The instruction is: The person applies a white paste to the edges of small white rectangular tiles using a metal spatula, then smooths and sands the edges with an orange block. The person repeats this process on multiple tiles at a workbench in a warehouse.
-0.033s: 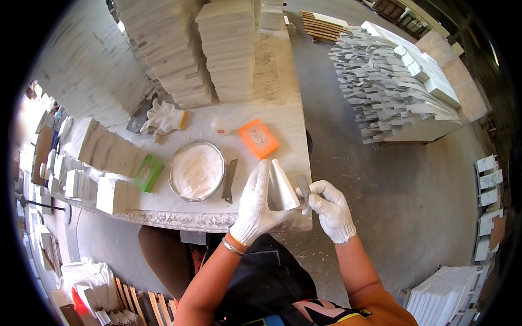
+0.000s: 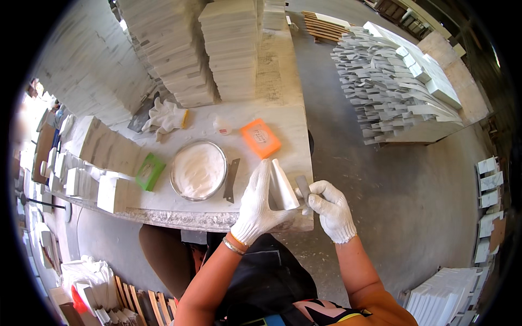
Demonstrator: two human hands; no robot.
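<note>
White stone piece (image 2: 284, 187) upright in the left hand (image 2: 253, 212), grey blade (image 2: 302, 187) in the right hand (image 2: 333, 211).
The piece stands between the left thumb and fingers, its long axis running away from the person and slightly left, the narrower end beside the left fingertips; those fingers lie pressed together along its left side, the thumb spread wide below its near end. The right fingers are curled, pinching the blade, which points away; whether it meets the piece is unclear. Left of the left fingers lies a metal strip (image 2: 232, 181), then a bowl of white paste (image 2: 199, 169); beyond their tips, an orange box (image 2: 261, 138). Both hands keep their earlier pose; the bowl and boxes appear slightly farther right.
</note>
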